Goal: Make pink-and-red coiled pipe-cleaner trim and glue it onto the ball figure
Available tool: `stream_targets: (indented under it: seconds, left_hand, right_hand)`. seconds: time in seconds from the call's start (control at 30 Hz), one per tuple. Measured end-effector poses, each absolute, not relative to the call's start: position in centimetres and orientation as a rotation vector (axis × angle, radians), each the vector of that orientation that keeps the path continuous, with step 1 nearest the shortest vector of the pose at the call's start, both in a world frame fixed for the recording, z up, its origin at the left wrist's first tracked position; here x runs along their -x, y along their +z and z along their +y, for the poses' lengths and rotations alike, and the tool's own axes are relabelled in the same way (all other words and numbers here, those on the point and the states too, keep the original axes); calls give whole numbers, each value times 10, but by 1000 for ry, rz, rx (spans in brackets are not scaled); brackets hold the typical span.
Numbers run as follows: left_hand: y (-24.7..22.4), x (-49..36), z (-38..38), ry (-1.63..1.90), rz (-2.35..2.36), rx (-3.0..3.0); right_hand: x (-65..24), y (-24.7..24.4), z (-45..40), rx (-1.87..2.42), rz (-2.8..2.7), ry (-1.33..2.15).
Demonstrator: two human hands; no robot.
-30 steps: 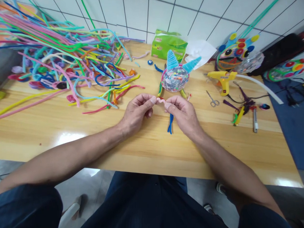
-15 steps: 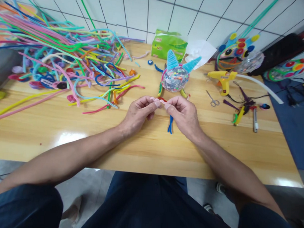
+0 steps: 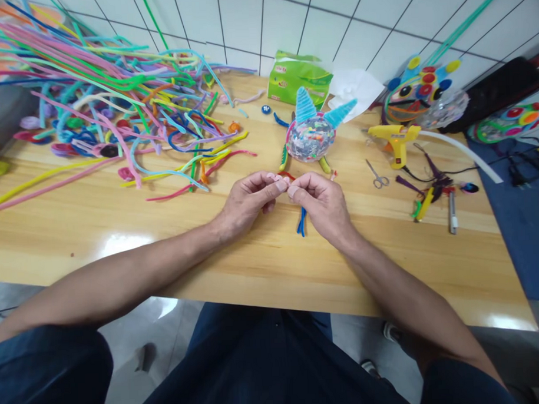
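Note:
Between the fingertips of both hands is a short, wavy pale pink pipe cleaner [image 3: 278,177]. My left hand [image 3: 250,201] pinches one end of it, and my right hand [image 3: 319,203] pinches the other, the fingertips almost touching. Much of the pipe cleaner is covered by the fingers. Just beyond the hands sits a roundish figure [image 3: 311,140] with a speckled body and two light blue wrapped horns. Its far side is hidden. A blue pipe cleaner [image 3: 302,222], bent double, lies on the table by my right hand, partly under it.
A tangle of coloured pipe cleaners [image 3: 129,107] covers the table's left side. At the back stands a green tissue pack [image 3: 299,80]. To the right lie a yellow glue gun [image 3: 396,143], small scissors [image 3: 377,176], a utility knife [image 3: 452,213] and pliers-like tools [image 3: 424,205]. Another decorated figure [image 3: 409,97] stands behind.
My right hand has shifted slightly left, closer to my left hand. The pink piece between them looks more bunched up, with less of it stretched between the fingers.

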State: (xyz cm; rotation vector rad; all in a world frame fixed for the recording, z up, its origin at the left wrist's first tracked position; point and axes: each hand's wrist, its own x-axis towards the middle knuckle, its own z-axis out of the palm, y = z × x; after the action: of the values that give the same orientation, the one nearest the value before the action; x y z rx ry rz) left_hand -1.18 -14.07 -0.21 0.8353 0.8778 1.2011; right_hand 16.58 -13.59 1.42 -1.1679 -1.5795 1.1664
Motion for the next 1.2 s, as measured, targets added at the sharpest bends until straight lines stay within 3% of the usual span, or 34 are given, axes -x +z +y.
stream_targets:
  seconds: [0.67,1.2]
  left_hand:
    - [2,13,-140,1278,903,-1111]
    - [0,14,-140,1225,913,-863]
  right_hand:
    - [-168,16,-138,1223,-1588,1071]
    - [-165,15,-138,1216,-1544,1109]
